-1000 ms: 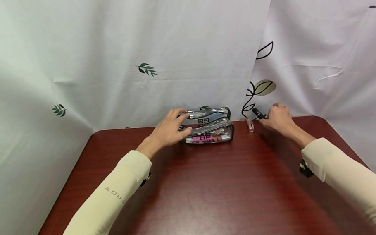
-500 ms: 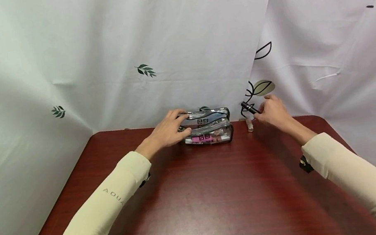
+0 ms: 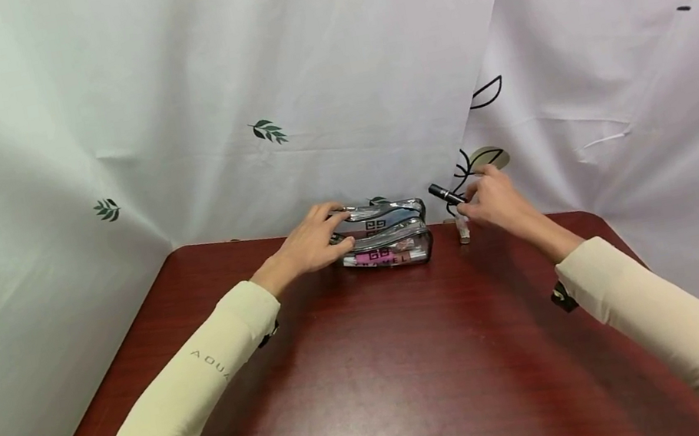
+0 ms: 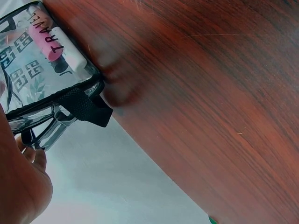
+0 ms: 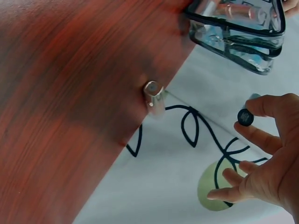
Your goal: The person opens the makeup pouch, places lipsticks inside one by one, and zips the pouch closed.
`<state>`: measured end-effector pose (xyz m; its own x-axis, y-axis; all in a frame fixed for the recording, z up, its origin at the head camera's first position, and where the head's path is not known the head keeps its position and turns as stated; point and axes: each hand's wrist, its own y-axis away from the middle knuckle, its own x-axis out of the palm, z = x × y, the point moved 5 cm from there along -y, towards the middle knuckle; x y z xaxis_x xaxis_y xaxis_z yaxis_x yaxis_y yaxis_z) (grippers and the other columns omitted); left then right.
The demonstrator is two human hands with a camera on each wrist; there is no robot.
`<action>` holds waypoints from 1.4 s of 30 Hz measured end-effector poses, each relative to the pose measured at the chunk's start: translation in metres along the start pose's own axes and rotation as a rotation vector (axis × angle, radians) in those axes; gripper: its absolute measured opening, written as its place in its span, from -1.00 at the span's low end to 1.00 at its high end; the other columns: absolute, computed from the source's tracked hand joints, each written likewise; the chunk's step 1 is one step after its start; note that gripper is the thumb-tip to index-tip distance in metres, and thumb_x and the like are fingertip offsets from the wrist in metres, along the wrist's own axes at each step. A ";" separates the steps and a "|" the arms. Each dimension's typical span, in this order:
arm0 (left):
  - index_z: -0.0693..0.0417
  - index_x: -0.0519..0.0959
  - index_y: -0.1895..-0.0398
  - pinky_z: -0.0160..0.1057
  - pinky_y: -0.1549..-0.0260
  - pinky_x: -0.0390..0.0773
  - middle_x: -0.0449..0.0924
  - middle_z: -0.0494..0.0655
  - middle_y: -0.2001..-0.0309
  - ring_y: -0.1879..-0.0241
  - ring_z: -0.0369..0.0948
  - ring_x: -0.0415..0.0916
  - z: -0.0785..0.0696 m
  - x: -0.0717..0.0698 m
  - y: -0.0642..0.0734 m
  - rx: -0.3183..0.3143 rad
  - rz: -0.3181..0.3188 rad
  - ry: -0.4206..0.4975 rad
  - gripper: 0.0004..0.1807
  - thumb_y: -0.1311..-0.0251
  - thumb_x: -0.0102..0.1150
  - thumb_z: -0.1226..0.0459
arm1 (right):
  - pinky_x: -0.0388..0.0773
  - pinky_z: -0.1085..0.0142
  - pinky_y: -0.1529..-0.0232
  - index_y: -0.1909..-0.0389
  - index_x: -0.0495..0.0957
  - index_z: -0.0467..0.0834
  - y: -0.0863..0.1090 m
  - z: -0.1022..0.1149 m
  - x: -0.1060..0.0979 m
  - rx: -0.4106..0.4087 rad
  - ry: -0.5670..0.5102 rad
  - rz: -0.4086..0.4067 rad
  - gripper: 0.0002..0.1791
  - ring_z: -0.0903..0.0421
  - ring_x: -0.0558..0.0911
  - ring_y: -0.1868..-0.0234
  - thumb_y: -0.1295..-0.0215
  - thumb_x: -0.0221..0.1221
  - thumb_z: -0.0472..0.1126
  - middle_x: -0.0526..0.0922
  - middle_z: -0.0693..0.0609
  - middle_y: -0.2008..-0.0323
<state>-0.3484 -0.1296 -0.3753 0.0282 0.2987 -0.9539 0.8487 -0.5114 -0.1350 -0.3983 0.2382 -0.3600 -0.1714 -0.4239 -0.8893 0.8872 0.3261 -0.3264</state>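
Note:
A clear zip pouch (image 3: 391, 236) with black trim and printed lettering stands at the table's back edge, its top parted. My left hand (image 3: 312, 242) grips its left end, thumb at the front rim and fingers at the back one. Pink and white tubes (image 4: 68, 49) show through its wall in the left wrist view. To the pouch's right, my right hand (image 3: 494, 202) pinches a slim black cosmetic tube (image 3: 447, 194) between thumb and index finger, raised and tilted toward the pouch. In the right wrist view only the tube's dark end (image 5: 245, 117) faces me. The other fingers spread loosely.
A small clear bottle or vial (image 3: 463, 231) stands at the back edge between pouch and right hand, also visible in the right wrist view (image 5: 153, 95). White patterned cloth (image 3: 301, 102) hangs right behind the reddish-brown wooden table (image 3: 383, 368).
My right hand has lifted the black tube and carried it left, over the small bottle toward the pouch. The left hand has kept its hold on the pouch.

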 end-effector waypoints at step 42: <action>0.05 0.36 -0.76 0.29 -0.60 0.43 0.19 0.10 -0.75 -0.78 0.11 0.06 0.002 0.001 -0.003 -0.007 0.003 -0.003 -0.20 -0.61 0.06 -0.13 | 0.02 -0.42 -0.76 -0.06 0.85 -0.30 0.000 0.130 -0.012 -0.068 -0.018 0.094 -0.68 -0.36 0.16 -0.80 -0.49 0.40 -0.14 0.27 -0.39 -0.73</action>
<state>-0.3520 -0.1292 -0.3767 0.0286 0.2947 -0.9552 0.8523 -0.5064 -0.1307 -0.3410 0.1333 -0.3080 -0.0803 -0.4037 -0.9114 0.8678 0.4216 -0.2632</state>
